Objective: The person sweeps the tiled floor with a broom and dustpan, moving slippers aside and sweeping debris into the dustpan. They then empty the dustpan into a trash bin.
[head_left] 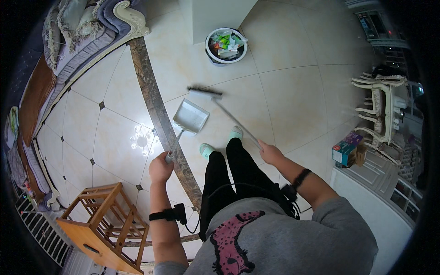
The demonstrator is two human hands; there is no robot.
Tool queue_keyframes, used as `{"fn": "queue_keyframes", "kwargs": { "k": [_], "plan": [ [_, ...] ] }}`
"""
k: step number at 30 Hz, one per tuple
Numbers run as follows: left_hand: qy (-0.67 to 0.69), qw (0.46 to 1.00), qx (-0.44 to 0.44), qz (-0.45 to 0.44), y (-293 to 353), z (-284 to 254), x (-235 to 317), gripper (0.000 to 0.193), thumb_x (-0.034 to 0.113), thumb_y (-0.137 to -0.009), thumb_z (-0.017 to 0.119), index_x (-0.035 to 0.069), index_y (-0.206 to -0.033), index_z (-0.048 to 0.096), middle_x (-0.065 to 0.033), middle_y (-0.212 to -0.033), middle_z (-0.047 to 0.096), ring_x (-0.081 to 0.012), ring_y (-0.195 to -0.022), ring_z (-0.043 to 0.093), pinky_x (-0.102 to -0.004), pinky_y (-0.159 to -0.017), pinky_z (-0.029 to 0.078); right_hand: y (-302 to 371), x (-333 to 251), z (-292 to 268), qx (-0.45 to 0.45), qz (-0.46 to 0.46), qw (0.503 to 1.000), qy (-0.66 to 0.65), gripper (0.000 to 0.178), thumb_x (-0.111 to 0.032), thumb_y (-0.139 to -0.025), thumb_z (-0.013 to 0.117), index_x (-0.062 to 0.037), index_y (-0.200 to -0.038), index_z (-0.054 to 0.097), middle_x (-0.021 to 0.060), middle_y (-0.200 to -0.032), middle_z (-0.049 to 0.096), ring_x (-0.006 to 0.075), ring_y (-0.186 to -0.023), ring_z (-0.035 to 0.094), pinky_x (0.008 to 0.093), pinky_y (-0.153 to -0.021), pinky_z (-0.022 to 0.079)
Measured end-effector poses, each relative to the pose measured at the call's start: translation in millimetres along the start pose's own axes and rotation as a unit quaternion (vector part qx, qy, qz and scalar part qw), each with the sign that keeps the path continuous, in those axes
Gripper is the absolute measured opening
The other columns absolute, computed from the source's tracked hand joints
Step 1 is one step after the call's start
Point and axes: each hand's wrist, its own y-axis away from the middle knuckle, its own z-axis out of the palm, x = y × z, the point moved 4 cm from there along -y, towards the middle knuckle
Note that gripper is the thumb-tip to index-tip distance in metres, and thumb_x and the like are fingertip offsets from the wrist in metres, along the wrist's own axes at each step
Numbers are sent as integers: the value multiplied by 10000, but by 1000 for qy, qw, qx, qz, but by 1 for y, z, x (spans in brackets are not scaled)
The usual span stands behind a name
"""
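Observation:
My left hand (161, 168) is closed round the handle of a white dustpan (191, 116), whose pan rests on the tiled floor ahead of my feet. In my right hand (271, 153) is the long grey stick of a broom (234, 120), gripped near its upper end. The broom's head, with dark bristles, lies just beyond the dustpan's far right corner, apart from it and slightly blurred. Whether any dirt lies in the pan is too small to tell.
Beyond the broom a round bin (226, 46) full of bags stands by a pillar (220, 18). A sofa (87, 50) lines the left. A wooden chair-like frame (105, 220) is near left. Right are white chairs (380, 110) and a colourful box (347, 149).

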Motion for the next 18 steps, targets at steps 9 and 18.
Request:
{"fn": "queue_keyframes", "kwargs": {
  "k": [9,18],
  "plan": [
    [15,1000,23,14,2,3,1,364,185,-644,600,182,-1006,632,-135,-832,637,-314,-775,608,-392,-685,486,10,-4,24,-35,-67,996,-40,511,-175,-819,452,-105,-1313,346,216,-1046,566,359,-929,553,398,-805,435],
    [48,999,22,0,5,8,-8,356,195,-658,597,176,-1012,626,-143,-834,636,-313,-791,606,-388,-696,483,6,30,-12,44,16,988,-149,455,-175,-820,463,-104,-1269,430,144,-788,590,248,-618,573,354,-560,464]
  ]
}}
